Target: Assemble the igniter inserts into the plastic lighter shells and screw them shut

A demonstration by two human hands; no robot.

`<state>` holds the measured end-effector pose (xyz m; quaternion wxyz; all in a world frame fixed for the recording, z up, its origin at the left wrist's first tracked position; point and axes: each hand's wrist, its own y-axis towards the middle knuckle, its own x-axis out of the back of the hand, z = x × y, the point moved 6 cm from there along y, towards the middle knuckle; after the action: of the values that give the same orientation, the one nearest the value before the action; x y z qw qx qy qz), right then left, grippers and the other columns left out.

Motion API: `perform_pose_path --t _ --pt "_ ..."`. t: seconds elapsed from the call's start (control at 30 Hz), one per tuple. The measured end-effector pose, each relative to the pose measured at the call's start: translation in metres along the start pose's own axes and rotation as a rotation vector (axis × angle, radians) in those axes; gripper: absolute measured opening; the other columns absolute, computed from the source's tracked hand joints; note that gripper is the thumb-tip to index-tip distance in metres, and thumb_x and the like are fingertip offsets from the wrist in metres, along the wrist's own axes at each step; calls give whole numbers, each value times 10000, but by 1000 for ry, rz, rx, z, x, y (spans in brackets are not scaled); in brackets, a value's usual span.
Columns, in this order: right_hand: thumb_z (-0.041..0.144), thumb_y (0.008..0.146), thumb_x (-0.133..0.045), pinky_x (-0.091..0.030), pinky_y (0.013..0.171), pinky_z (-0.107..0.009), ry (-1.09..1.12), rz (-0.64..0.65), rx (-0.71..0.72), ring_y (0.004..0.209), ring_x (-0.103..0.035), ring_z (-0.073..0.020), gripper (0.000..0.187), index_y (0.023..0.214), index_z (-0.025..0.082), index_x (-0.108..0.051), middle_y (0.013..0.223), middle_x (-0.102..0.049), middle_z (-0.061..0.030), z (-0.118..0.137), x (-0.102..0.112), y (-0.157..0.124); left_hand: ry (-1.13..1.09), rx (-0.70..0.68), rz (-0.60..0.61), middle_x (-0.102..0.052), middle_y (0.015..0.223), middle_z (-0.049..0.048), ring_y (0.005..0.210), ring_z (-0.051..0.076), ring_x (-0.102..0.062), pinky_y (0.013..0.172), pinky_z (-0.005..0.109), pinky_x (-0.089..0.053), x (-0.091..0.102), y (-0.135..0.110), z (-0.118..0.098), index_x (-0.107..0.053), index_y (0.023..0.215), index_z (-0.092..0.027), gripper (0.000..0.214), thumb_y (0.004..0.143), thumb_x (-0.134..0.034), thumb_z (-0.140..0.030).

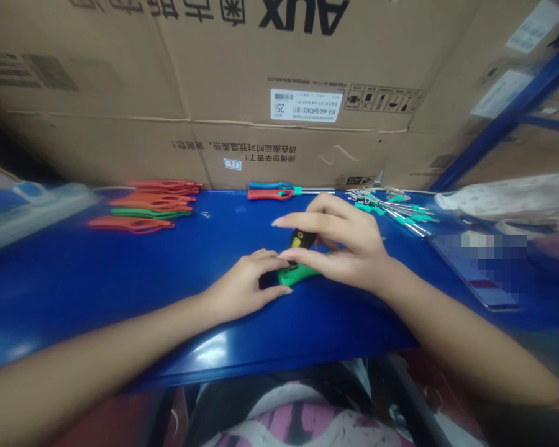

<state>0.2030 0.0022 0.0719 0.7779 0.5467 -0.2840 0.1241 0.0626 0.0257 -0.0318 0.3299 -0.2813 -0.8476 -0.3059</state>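
A green plastic tool handle (pixel 297 275) lies on the blue table (pixel 97 273), with a small black and yellow part (pixel 299 238) just above it. My right hand (pixel 342 248) is curled over both, fingers closed around the green handle. My left hand (pixel 246 287) rests on the table and pinches the handle's left end with its fingertips. Most of the handle is hidden under my right hand.
Orange and green flat handles (pixel 146 208) lie stacked at the back left. A red and blue screwdriver (pixel 279 190) lies by the cardboard boxes (pixel 261 93). Several metal shafts with green ends (pixel 395 208) lie at the back right, near a phone (pixel 479 267) and cloth (pixel 517 198).
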Motion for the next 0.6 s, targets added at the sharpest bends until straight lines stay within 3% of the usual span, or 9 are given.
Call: perform_pose_path --t 0.1,0.17,0.27,0.33,0.43,0.5,0.6 --pt "241 1035 -436 -560 860 -327 6 125 -50 1012 -627 -173 401 1427 207 -517 1131 -652 -89 -4 -5 -1 -10 -13 -1 -709 1074 74 1002 225 -664 918 372 -536 0 0 -1 -695 1166 -188 331 860 -755 -299" --pt "206 1051 -352 -557 879 -345 58 168 -71 1008 -629 -168 432 1467 218 -467 1138 -654 -84 -5 -7 -1 -15 -22 -1 -710 1082 73 1016 223 -662 933 370 -534 0 0 -1 -690 1183 -189 346 862 -753 -302" --pt "292 1003 -539 -560 821 -312 -2 63 -29 879 -639 -162 308 1285 212 -632 963 -678 -47 -5 -1 -1 -7 -18 -15 -717 1096 67 1025 228 -664 947 378 -531 1 0 0 -696 1150 -196 327 848 -767 -298" --pt "338 965 -611 -557 820 -305 -91 18 -25 906 -644 -177 300 1228 203 -665 999 -689 -59 -5 1 -2 -3 -11 -14 -719 1113 65 1027 227 -667 951 377 -531 1 0 0 -692 1160 -200 340 843 -771 -290" --pt "280 1049 -411 -556 857 -312 -33 110 -86 1009 -642 -172 366 1376 200 -557 1216 -655 -91 -8 -5 -2 -7 -10 -1 -716 1104 64 1018 219 -669 943 363 -532 0 0 -1 -685 1195 -202 360 852 -763 -280" --pt "239 1063 -350 -562 826 -294 78 145 -118 942 -651 -140 368 1363 214 -561 1198 -661 -73 -8 -8 -2 -8 -15 -6 -718 1083 59 1018 222 -666 943 365 -529 1 0 -1 -694 1171 -203 333 855 -760 -284" --pt "337 982 -589 -560 743 -270 51 51 -81 791 -637 -128 230 1158 219 -680 973 -691 -32 -4 -2 0 -8 -17 -5 -723 1057 56 1009 229 -664 933 371 -526 1 0 -1 -710 1082 -191 256 851 -762 -290"
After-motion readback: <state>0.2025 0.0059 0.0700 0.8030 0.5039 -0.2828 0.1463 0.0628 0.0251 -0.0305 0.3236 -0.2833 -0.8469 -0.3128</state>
